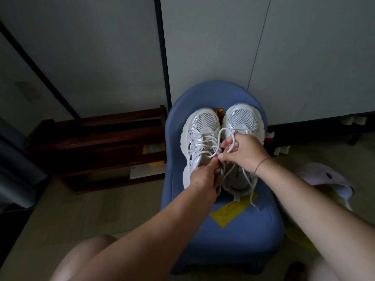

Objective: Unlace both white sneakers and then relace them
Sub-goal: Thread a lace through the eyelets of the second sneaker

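Two white sneakers stand side by side on a blue chair seat (pixel 261 218), toes pointing away from me. The left sneaker (pixel 199 128) has white lace crossed through its eyelets. My left hand (pixel 205 177) grips the rear of this shoe at the tongue and collar. My right hand (pixel 245 153) pinches a loop of the white lace (pixel 222 131) between thumb and fingers, over the gap between the shoes. The right sneaker (pixel 243 118) lies partly under my right hand, its loose lace end (pixel 252 196) trailing over the seat.
A yellow paper (pixel 229 213) lies on the seat in front of the shoes. A dark wooden rack (pixel 97 147) stands on the floor to the left. A pale slipper (pixel 328 179) lies at the right. Grey panels rise behind the chair. My knee shows at bottom left.
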Demonstrator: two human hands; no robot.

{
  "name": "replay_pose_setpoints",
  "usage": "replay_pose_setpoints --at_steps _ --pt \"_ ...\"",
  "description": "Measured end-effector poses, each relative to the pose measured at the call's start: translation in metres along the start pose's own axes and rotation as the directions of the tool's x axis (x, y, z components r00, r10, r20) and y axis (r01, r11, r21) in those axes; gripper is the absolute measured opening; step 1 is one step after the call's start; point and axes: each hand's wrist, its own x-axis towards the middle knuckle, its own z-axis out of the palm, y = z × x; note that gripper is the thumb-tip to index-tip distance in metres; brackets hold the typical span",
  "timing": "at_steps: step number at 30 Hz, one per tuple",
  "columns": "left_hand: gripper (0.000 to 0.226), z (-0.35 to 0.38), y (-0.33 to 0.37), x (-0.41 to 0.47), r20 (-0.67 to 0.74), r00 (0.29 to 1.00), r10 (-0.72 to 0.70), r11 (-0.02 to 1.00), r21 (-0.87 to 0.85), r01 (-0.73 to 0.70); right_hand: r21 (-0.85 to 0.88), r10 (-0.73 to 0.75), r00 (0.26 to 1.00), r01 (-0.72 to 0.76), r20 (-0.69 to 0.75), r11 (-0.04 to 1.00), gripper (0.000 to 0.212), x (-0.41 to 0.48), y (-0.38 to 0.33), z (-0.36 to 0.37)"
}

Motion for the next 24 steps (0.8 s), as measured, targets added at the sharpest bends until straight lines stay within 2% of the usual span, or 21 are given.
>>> replay_pose_setpoints --at_steps 2,5,8,11,13,15,17,19,20,21,22,23,24 --pt "0.021 -0.001 0.002 -0.002 -0.008 1.0 0.016 1.0 -0.001 -0.016 -0.071 -0.011 0.998 0.015 0.057 0.997 0.035 -0.001 0.001 0.0" --pt "0.022 -0.006 0.004 -0.002 -0.009 0.999 0.053 0.997 0.06 -0.052 -0.093 -0.018 0.998 0.024 0.068 0.995 0.039 -0.003 0.002 0.001" --pt "0.025 -0.011 0.001 -0.005 0.003 0.991 0.137 0.947 0.291 -0.132 -0.038 -0.018 0.998 0.02 0.067 0.999 0.04 -0.003 0.004 0.001" --pt "0.029 -0.025 0.002 -0.01 0.135 0.978 0.156 0.832 0.516 -0.204 -0.061 -0.055 0.998 0.057 0.027 0.997 0.037 -0.002 0.004 -0.002" --pt "0.028 -0.038 0.005 -0.013 0.283 0.953 0.107 0.685 0.674 -0.277 -0.095 -0.084 0.996 0.087 0.037 0.992 0.033 -0.002 0.003 -0.004" --pt "0.015 -0.048 0.015 -0.017 0.392 0.92 0.019 0.458 0.814 -0.357 -0.073 -0.081 0.995 0.086 0.064 0.994 0.033 -0.001 0.003 -0.005" --pt "0.014 -0.057 0.028 -0.019 0.455 0.882 -0.125 0.292 0.866 -0.405 -0.045 -0.077 0.994 0.081 0.08 0.996 0.034 0.0 0.004 -0.004" --pt "0.015 -0.061 0.039 -0.017 0.458 0.863 -0.211 0.187 0.886 -0.424 -0.055 -0.079 0.994 0.084 0.08 0.995 0.033 0.001 0.004 -0.002" --pt "0.011 -0.061 0.042 -0.016 0.455 0.868 -0.198 0.222 0.883 -0.413 -0.083 -0.087 0.993 0.093 0.075 0.992 0.033 0.001 0.004 -0.002" --pt "0.008 -0.059 0.042 -0.015 0.446 0.88 -0.165 0.346 0.861 -0.372 -0.116 -0.096 0.993 0.103 0.069 0.988 0.032 0.001 0.004 -0.001" --pt "0.007 -0.056 0.039 -0.012 0.423 0.897 -0.128 0.521 0.798 -0.302 -0.138 -0.101 0.993 0.108 0.06 0.985 0.033 0.001 0.004 -0.001" --pt "0.01 -0.049 0.036 -0.012 0.39 0.914 -0.114 0.685 0.697 -0.212 -0.144 -0.106 0.993 0.113 0.056 0.983 0.033 0.0 0.003 -0.001" --pt "0.014 -0.041 0.032 -0.011 0.352 0.927 -0.128 0.797 0.593 -0.115 -0.148 -0.11 0.992 0.117 0.053 0.982 0.032 0.0 0.003 -0.001"
